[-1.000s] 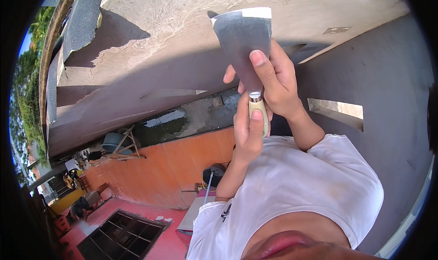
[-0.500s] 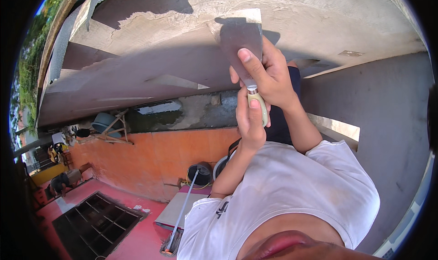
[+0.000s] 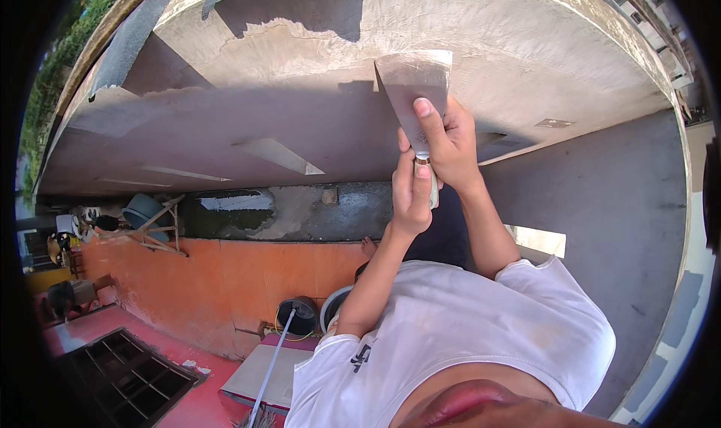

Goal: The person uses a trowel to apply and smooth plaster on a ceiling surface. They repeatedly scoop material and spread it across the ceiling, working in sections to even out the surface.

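Observation:
A putty knife (image 3: 409, 82) with a wide metal blade and a pale handle points up toward the rough plastered wall (image 3: 518, 60). My left hand (image 3: 411, 199) is closed round its handle. Higher up, my right hand (image 3: 453, 143) grips the lower part of the blade, its thumb lying flat on the metal face. The blade's broad edge appears over the sunlit plaster; whether it touches the surface I cannot tell. Most of the handle is hidden by my fingers.
Torn grey sheeting (image 3: 135, 41) hangs at the upper left. A smooth grey wall (image 3: 593, 180) stands to the right. Below are a wet floor strip (image 3: 300, 210), an orange ledge (image 3: 225, 270), a black bucket (image 3: 300, 315), a blue-grey basin (image 3: 143, 214) on a wooden stand, and a barred window (image 3: 124, 375).
The view has shifted, showing more at the right. Both hands and the putty knife sit lower in the picture, with the same grip on handle and blade.

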Demonstrator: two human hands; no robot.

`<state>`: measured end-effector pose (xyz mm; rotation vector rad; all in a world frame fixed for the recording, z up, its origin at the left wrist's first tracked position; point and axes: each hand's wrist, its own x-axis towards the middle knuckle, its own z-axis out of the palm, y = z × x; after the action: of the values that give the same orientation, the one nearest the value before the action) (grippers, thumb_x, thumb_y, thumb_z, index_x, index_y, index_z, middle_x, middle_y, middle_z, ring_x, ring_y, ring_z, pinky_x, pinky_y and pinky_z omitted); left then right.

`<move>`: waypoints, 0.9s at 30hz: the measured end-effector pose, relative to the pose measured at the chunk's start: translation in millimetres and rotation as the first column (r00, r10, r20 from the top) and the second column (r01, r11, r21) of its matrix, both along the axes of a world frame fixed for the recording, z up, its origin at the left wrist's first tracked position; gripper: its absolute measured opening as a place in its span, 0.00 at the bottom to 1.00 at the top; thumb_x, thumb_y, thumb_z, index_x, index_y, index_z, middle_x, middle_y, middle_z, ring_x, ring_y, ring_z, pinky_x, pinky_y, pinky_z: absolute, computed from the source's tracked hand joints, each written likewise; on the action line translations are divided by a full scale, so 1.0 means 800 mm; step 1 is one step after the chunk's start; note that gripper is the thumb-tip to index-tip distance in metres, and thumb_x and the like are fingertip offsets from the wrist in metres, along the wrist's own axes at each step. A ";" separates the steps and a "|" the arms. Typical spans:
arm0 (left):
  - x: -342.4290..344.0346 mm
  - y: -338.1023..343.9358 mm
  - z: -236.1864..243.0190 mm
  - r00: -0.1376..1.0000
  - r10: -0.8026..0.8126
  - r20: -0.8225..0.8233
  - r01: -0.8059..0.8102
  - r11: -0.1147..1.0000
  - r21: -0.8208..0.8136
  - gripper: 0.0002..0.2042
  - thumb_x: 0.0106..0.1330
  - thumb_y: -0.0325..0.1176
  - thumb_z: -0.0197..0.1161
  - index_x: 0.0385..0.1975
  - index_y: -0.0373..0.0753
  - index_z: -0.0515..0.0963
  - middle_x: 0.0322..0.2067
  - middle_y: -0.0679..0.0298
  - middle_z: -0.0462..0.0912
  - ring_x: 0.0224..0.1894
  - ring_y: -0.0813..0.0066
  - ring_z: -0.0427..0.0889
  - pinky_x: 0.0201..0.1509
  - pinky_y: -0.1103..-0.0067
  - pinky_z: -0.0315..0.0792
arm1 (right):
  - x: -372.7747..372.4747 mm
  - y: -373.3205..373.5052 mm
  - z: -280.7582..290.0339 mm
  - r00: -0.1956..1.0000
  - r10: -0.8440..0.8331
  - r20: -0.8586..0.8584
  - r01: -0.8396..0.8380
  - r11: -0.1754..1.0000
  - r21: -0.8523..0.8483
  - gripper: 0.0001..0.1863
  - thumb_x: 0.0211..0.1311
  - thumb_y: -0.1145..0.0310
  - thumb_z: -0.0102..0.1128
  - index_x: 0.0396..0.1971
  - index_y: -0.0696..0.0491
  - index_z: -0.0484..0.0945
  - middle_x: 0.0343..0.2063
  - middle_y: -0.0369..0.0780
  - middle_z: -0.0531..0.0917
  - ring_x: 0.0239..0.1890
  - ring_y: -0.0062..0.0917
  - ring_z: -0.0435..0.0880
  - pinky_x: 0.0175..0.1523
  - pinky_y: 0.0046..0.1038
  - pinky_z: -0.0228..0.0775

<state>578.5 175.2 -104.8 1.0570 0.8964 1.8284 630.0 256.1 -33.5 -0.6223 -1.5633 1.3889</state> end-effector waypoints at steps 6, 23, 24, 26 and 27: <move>-0.025 0.013 0.023 0.990 0.036 -0.138 -0.026 0.997 0.079 0.27 0.76 0.43 0.44 0.64 0.26 0.60 0.23 0.66 0.74 0.22 0.83 0.70 0.24 0.82 0.64 | -0.008 -0.001 0.020 0.999 -0.012 -0.034 0.011 1.000 -0.012 0.21 0.75 0.54 0.47 0.32 0.57 0.77 0.18 0.36 0.80 0.19 0.14 0.76 0.21 0.18 0.65; 0.020 -0.033 0.044 0.918 -0.375 -0.128 0.348 0.918 -0.191 0.23 0.72 0.37 0.54 0.60 0.28 0.66 0.27 0.65 0.75 0.29 0.81 0.71 0.34 0.82 0.67 | 0.106 -0.036 -0.012 0.966 -0.217 -0.140 0.206 0.975 -0.087 0.27 0.77 0.50 0.37 0.38 0.60 0.75 0.26 0.43 0.81 0.29 0.22 0.80 0.34 0.23 0.72; 0.029 -0.035 0.038 0.918 -0.366 -0.150 0.334 0.920 -0.205 0.23 0.72 0.37 0.54 0.61 0.28 0.66 0.28 0.65 0.75 0.29 0.81 0.71 0.35 0.82 0.67 | 0.125 -0.038 -0.027 0.967 -0.227 -0.116 0.214 0.970 -0.118 0.26 0.78 0.51 0.34 0.42 0.61 0.74 0.33 0.43 0.80 0.35 0.22 0.79 0.37 0.22 0.72; 0.045 -0.045 0.026 0.923 -0.356 -0.148 0.315 0.918 -0.242 0.23 0.72 0.36 0.54 0.62 0.28 0.65 0.28 0.65 0.75 0.29 0.82 0.71 0.35 0.83 0.68 | 0.145 -0.046 -0.041 0.864 -0.497 -0.083 0.494 0.868 -0.060 0.22 0.77 0.55 0.37 0.45 0.60 0.73 0.35 0.41 0.78 0.36 0.21 0.78 0.38 0.21 0.71; 0.052 -0.049 0.026 0.917 -0.369 -0.150 0.324 0.910 -0.257 0.23 0.72 0.36 0.54 0.62 0.28 0.66 0.28 0.65 0.75 0.29 0.82 0.71 0.35 0.83 0.68 | 0.156 -0.048 -0.051 0.784 -0.616 -0.071 0.616 0.787 -0.027 0.21 0.77 0.56 0.38 0.46 0.60 0.72 0.36 0.40 0.78 0.37 0.21 0.77 0.39 0.20 0.71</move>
<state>620.5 136.2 -84.0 1.1784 0.9376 1.3091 754.6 217.3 -74.0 -0.9685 -1.1378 0.8949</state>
